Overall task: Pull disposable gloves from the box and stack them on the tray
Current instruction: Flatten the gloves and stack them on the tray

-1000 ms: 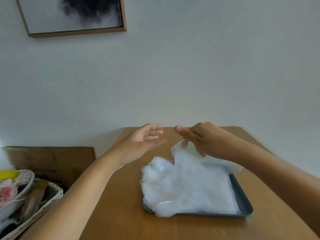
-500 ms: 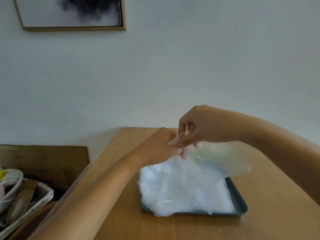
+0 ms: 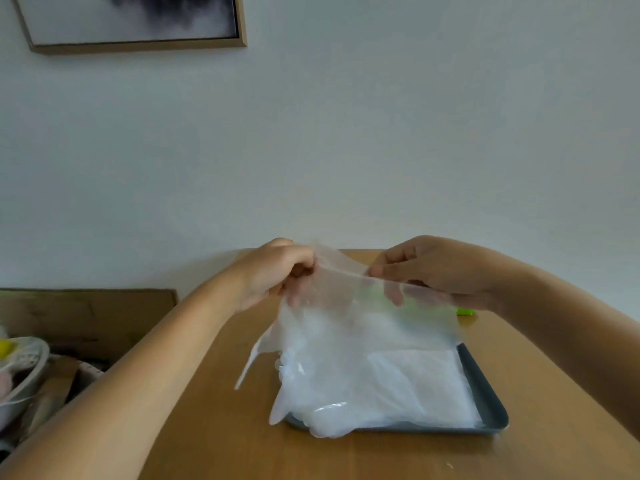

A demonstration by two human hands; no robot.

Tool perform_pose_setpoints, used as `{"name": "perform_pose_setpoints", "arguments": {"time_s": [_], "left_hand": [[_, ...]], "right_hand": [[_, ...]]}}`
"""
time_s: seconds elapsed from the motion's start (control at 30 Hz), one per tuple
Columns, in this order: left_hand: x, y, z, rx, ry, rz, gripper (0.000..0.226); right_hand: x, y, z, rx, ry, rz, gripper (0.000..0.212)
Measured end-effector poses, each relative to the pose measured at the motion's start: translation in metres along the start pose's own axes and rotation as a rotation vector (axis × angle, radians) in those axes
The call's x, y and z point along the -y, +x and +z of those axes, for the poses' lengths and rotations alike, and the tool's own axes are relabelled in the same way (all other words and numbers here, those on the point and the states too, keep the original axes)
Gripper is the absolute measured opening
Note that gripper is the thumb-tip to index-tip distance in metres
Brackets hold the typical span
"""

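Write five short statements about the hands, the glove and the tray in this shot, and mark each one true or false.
1. The left hand and the right hand both pinch the top edge of one clear glove. True.
2. A pile of gloves lies on the dark tray. True.
3. The held glove lies flat on the pile, let go. False: it hangs from both hands above the tray.
4. The tray stands on a white cloth. False: it stands on a bare wooden table.
5. A framed picture hangs on the wall. True.
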State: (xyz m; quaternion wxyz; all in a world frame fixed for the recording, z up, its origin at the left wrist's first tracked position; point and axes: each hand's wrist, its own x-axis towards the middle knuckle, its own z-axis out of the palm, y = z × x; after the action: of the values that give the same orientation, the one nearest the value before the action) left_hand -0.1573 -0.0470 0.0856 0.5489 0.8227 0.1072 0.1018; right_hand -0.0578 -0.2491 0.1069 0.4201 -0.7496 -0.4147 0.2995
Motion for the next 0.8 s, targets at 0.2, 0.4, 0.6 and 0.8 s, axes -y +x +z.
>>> {"name": "perform_pose_setpoints", "arguments": {"time_s": [0.2, 0.4, 0.6, 0.8], "left_hand": [[0.003, 0.03, 0.004, 0.028, 0.337, -0.07, 0.021], [0.054, 0.068, 0.038, 0.122, 0.501, -0.062, 0.033], [0.095, 0.091, 0.059, 0.103, 0.662, -0.046, 0.031], [0.098, 0.089, 0.043, -0.345, 1.14, -0.087, 0.033]], "right_hand": [[-0.051, 0.021, -0.015, 0.106, 0.49, 0.138, 0.042], [-0.112, 0.026, -0.018, -0.142, 0.38, 0.207, 0.019], [-0.147, 0.023, -0.011, -0.29, -0.312, 0.103, 0.005], [-0.167, 0.022, -0.009, -0.361, -0.408, 0.081, 0.013]]}}
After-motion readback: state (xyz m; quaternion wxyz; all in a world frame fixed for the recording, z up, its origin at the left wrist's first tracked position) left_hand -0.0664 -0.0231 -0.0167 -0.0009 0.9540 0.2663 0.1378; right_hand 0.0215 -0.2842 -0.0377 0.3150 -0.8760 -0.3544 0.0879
